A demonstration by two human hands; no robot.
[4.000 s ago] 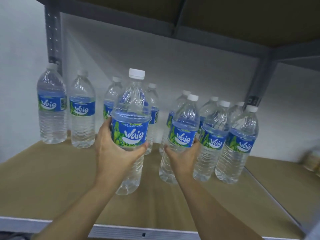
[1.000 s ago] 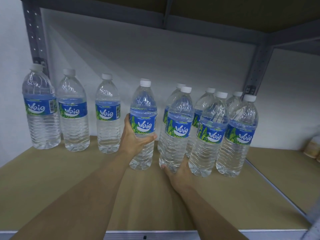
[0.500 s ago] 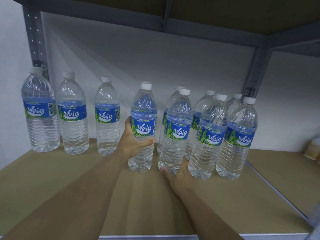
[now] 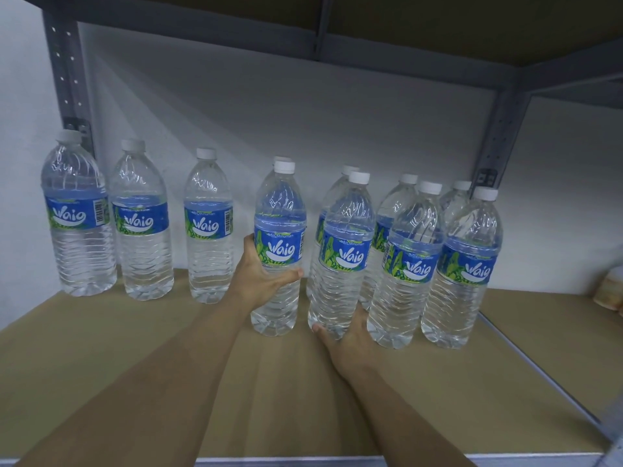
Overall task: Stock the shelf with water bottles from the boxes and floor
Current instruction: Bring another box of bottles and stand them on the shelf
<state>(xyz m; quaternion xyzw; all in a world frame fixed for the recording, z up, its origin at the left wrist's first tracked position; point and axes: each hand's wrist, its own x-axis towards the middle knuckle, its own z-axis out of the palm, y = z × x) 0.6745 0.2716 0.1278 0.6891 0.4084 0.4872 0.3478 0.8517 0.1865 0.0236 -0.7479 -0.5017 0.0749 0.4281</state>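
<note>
1. Head view: the left hand (image 4: pixel 259 281) grips the middle bottle (image 4: pixel 279 230) at its label, upright on the shelf (image 4: pixel 101 365).
2. The right hand (image 4: pixel 350 335) wraps the base of the next bottle (image 4: pixel 340 281), just to the right.
3. Three more bottles (image 4: pixel 141 224) stand apart, further left.

A shop stockroom is showing: grey steel racking (image 4: pixel 65 72) is carrying brown board decks (image 4: pixel 101 365), identical water bottles (image 4: pixel 340 257) standing in rows.
</note>
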